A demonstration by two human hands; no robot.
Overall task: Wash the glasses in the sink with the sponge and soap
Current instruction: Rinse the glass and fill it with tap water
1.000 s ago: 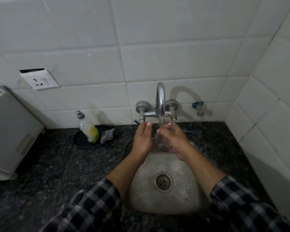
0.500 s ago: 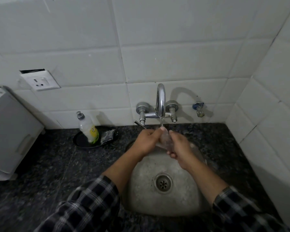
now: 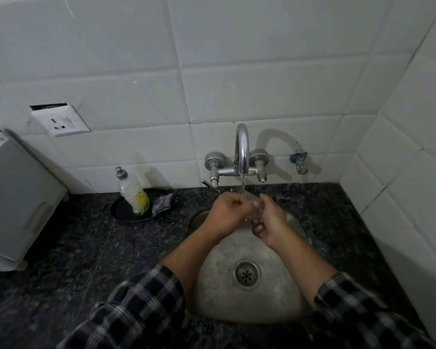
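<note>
White tiled wall (image 3: 237,59) behind, dark speckled stone desk (image 3: 86,248) below, wall corner at right. Steel sink (image 3: 222,298) set into the desk near its front edge, drain (image 3: 246,273) in the middle. Tap (image 3: 241,149) on the wall above the sink's back rim, water (image 3: 243,183) running. Clear glass (image 3: 252,205) under the stream, over the back of the sink, between both hands; outline blurry. Left hand (image 3: 227,214): fingers curled round the glass from the left. Right hand (image 3: 271,221): fingers curled, gripping its lower right side. Plaid sleeves (image 3: 136,306) at the bottom edge. Soap bottle (image 3: 134,193) upright on a black dish (image 3: 125,215) at the desk's back edge, left of the sink. Dark crumpled scrub pad (image 3: 163,204) on the same dish, just beside the bottle. Socket (image 3: 61,122) on the wall, upper left. White box (image 3: 15,197) at the desk's left edge.
</note>
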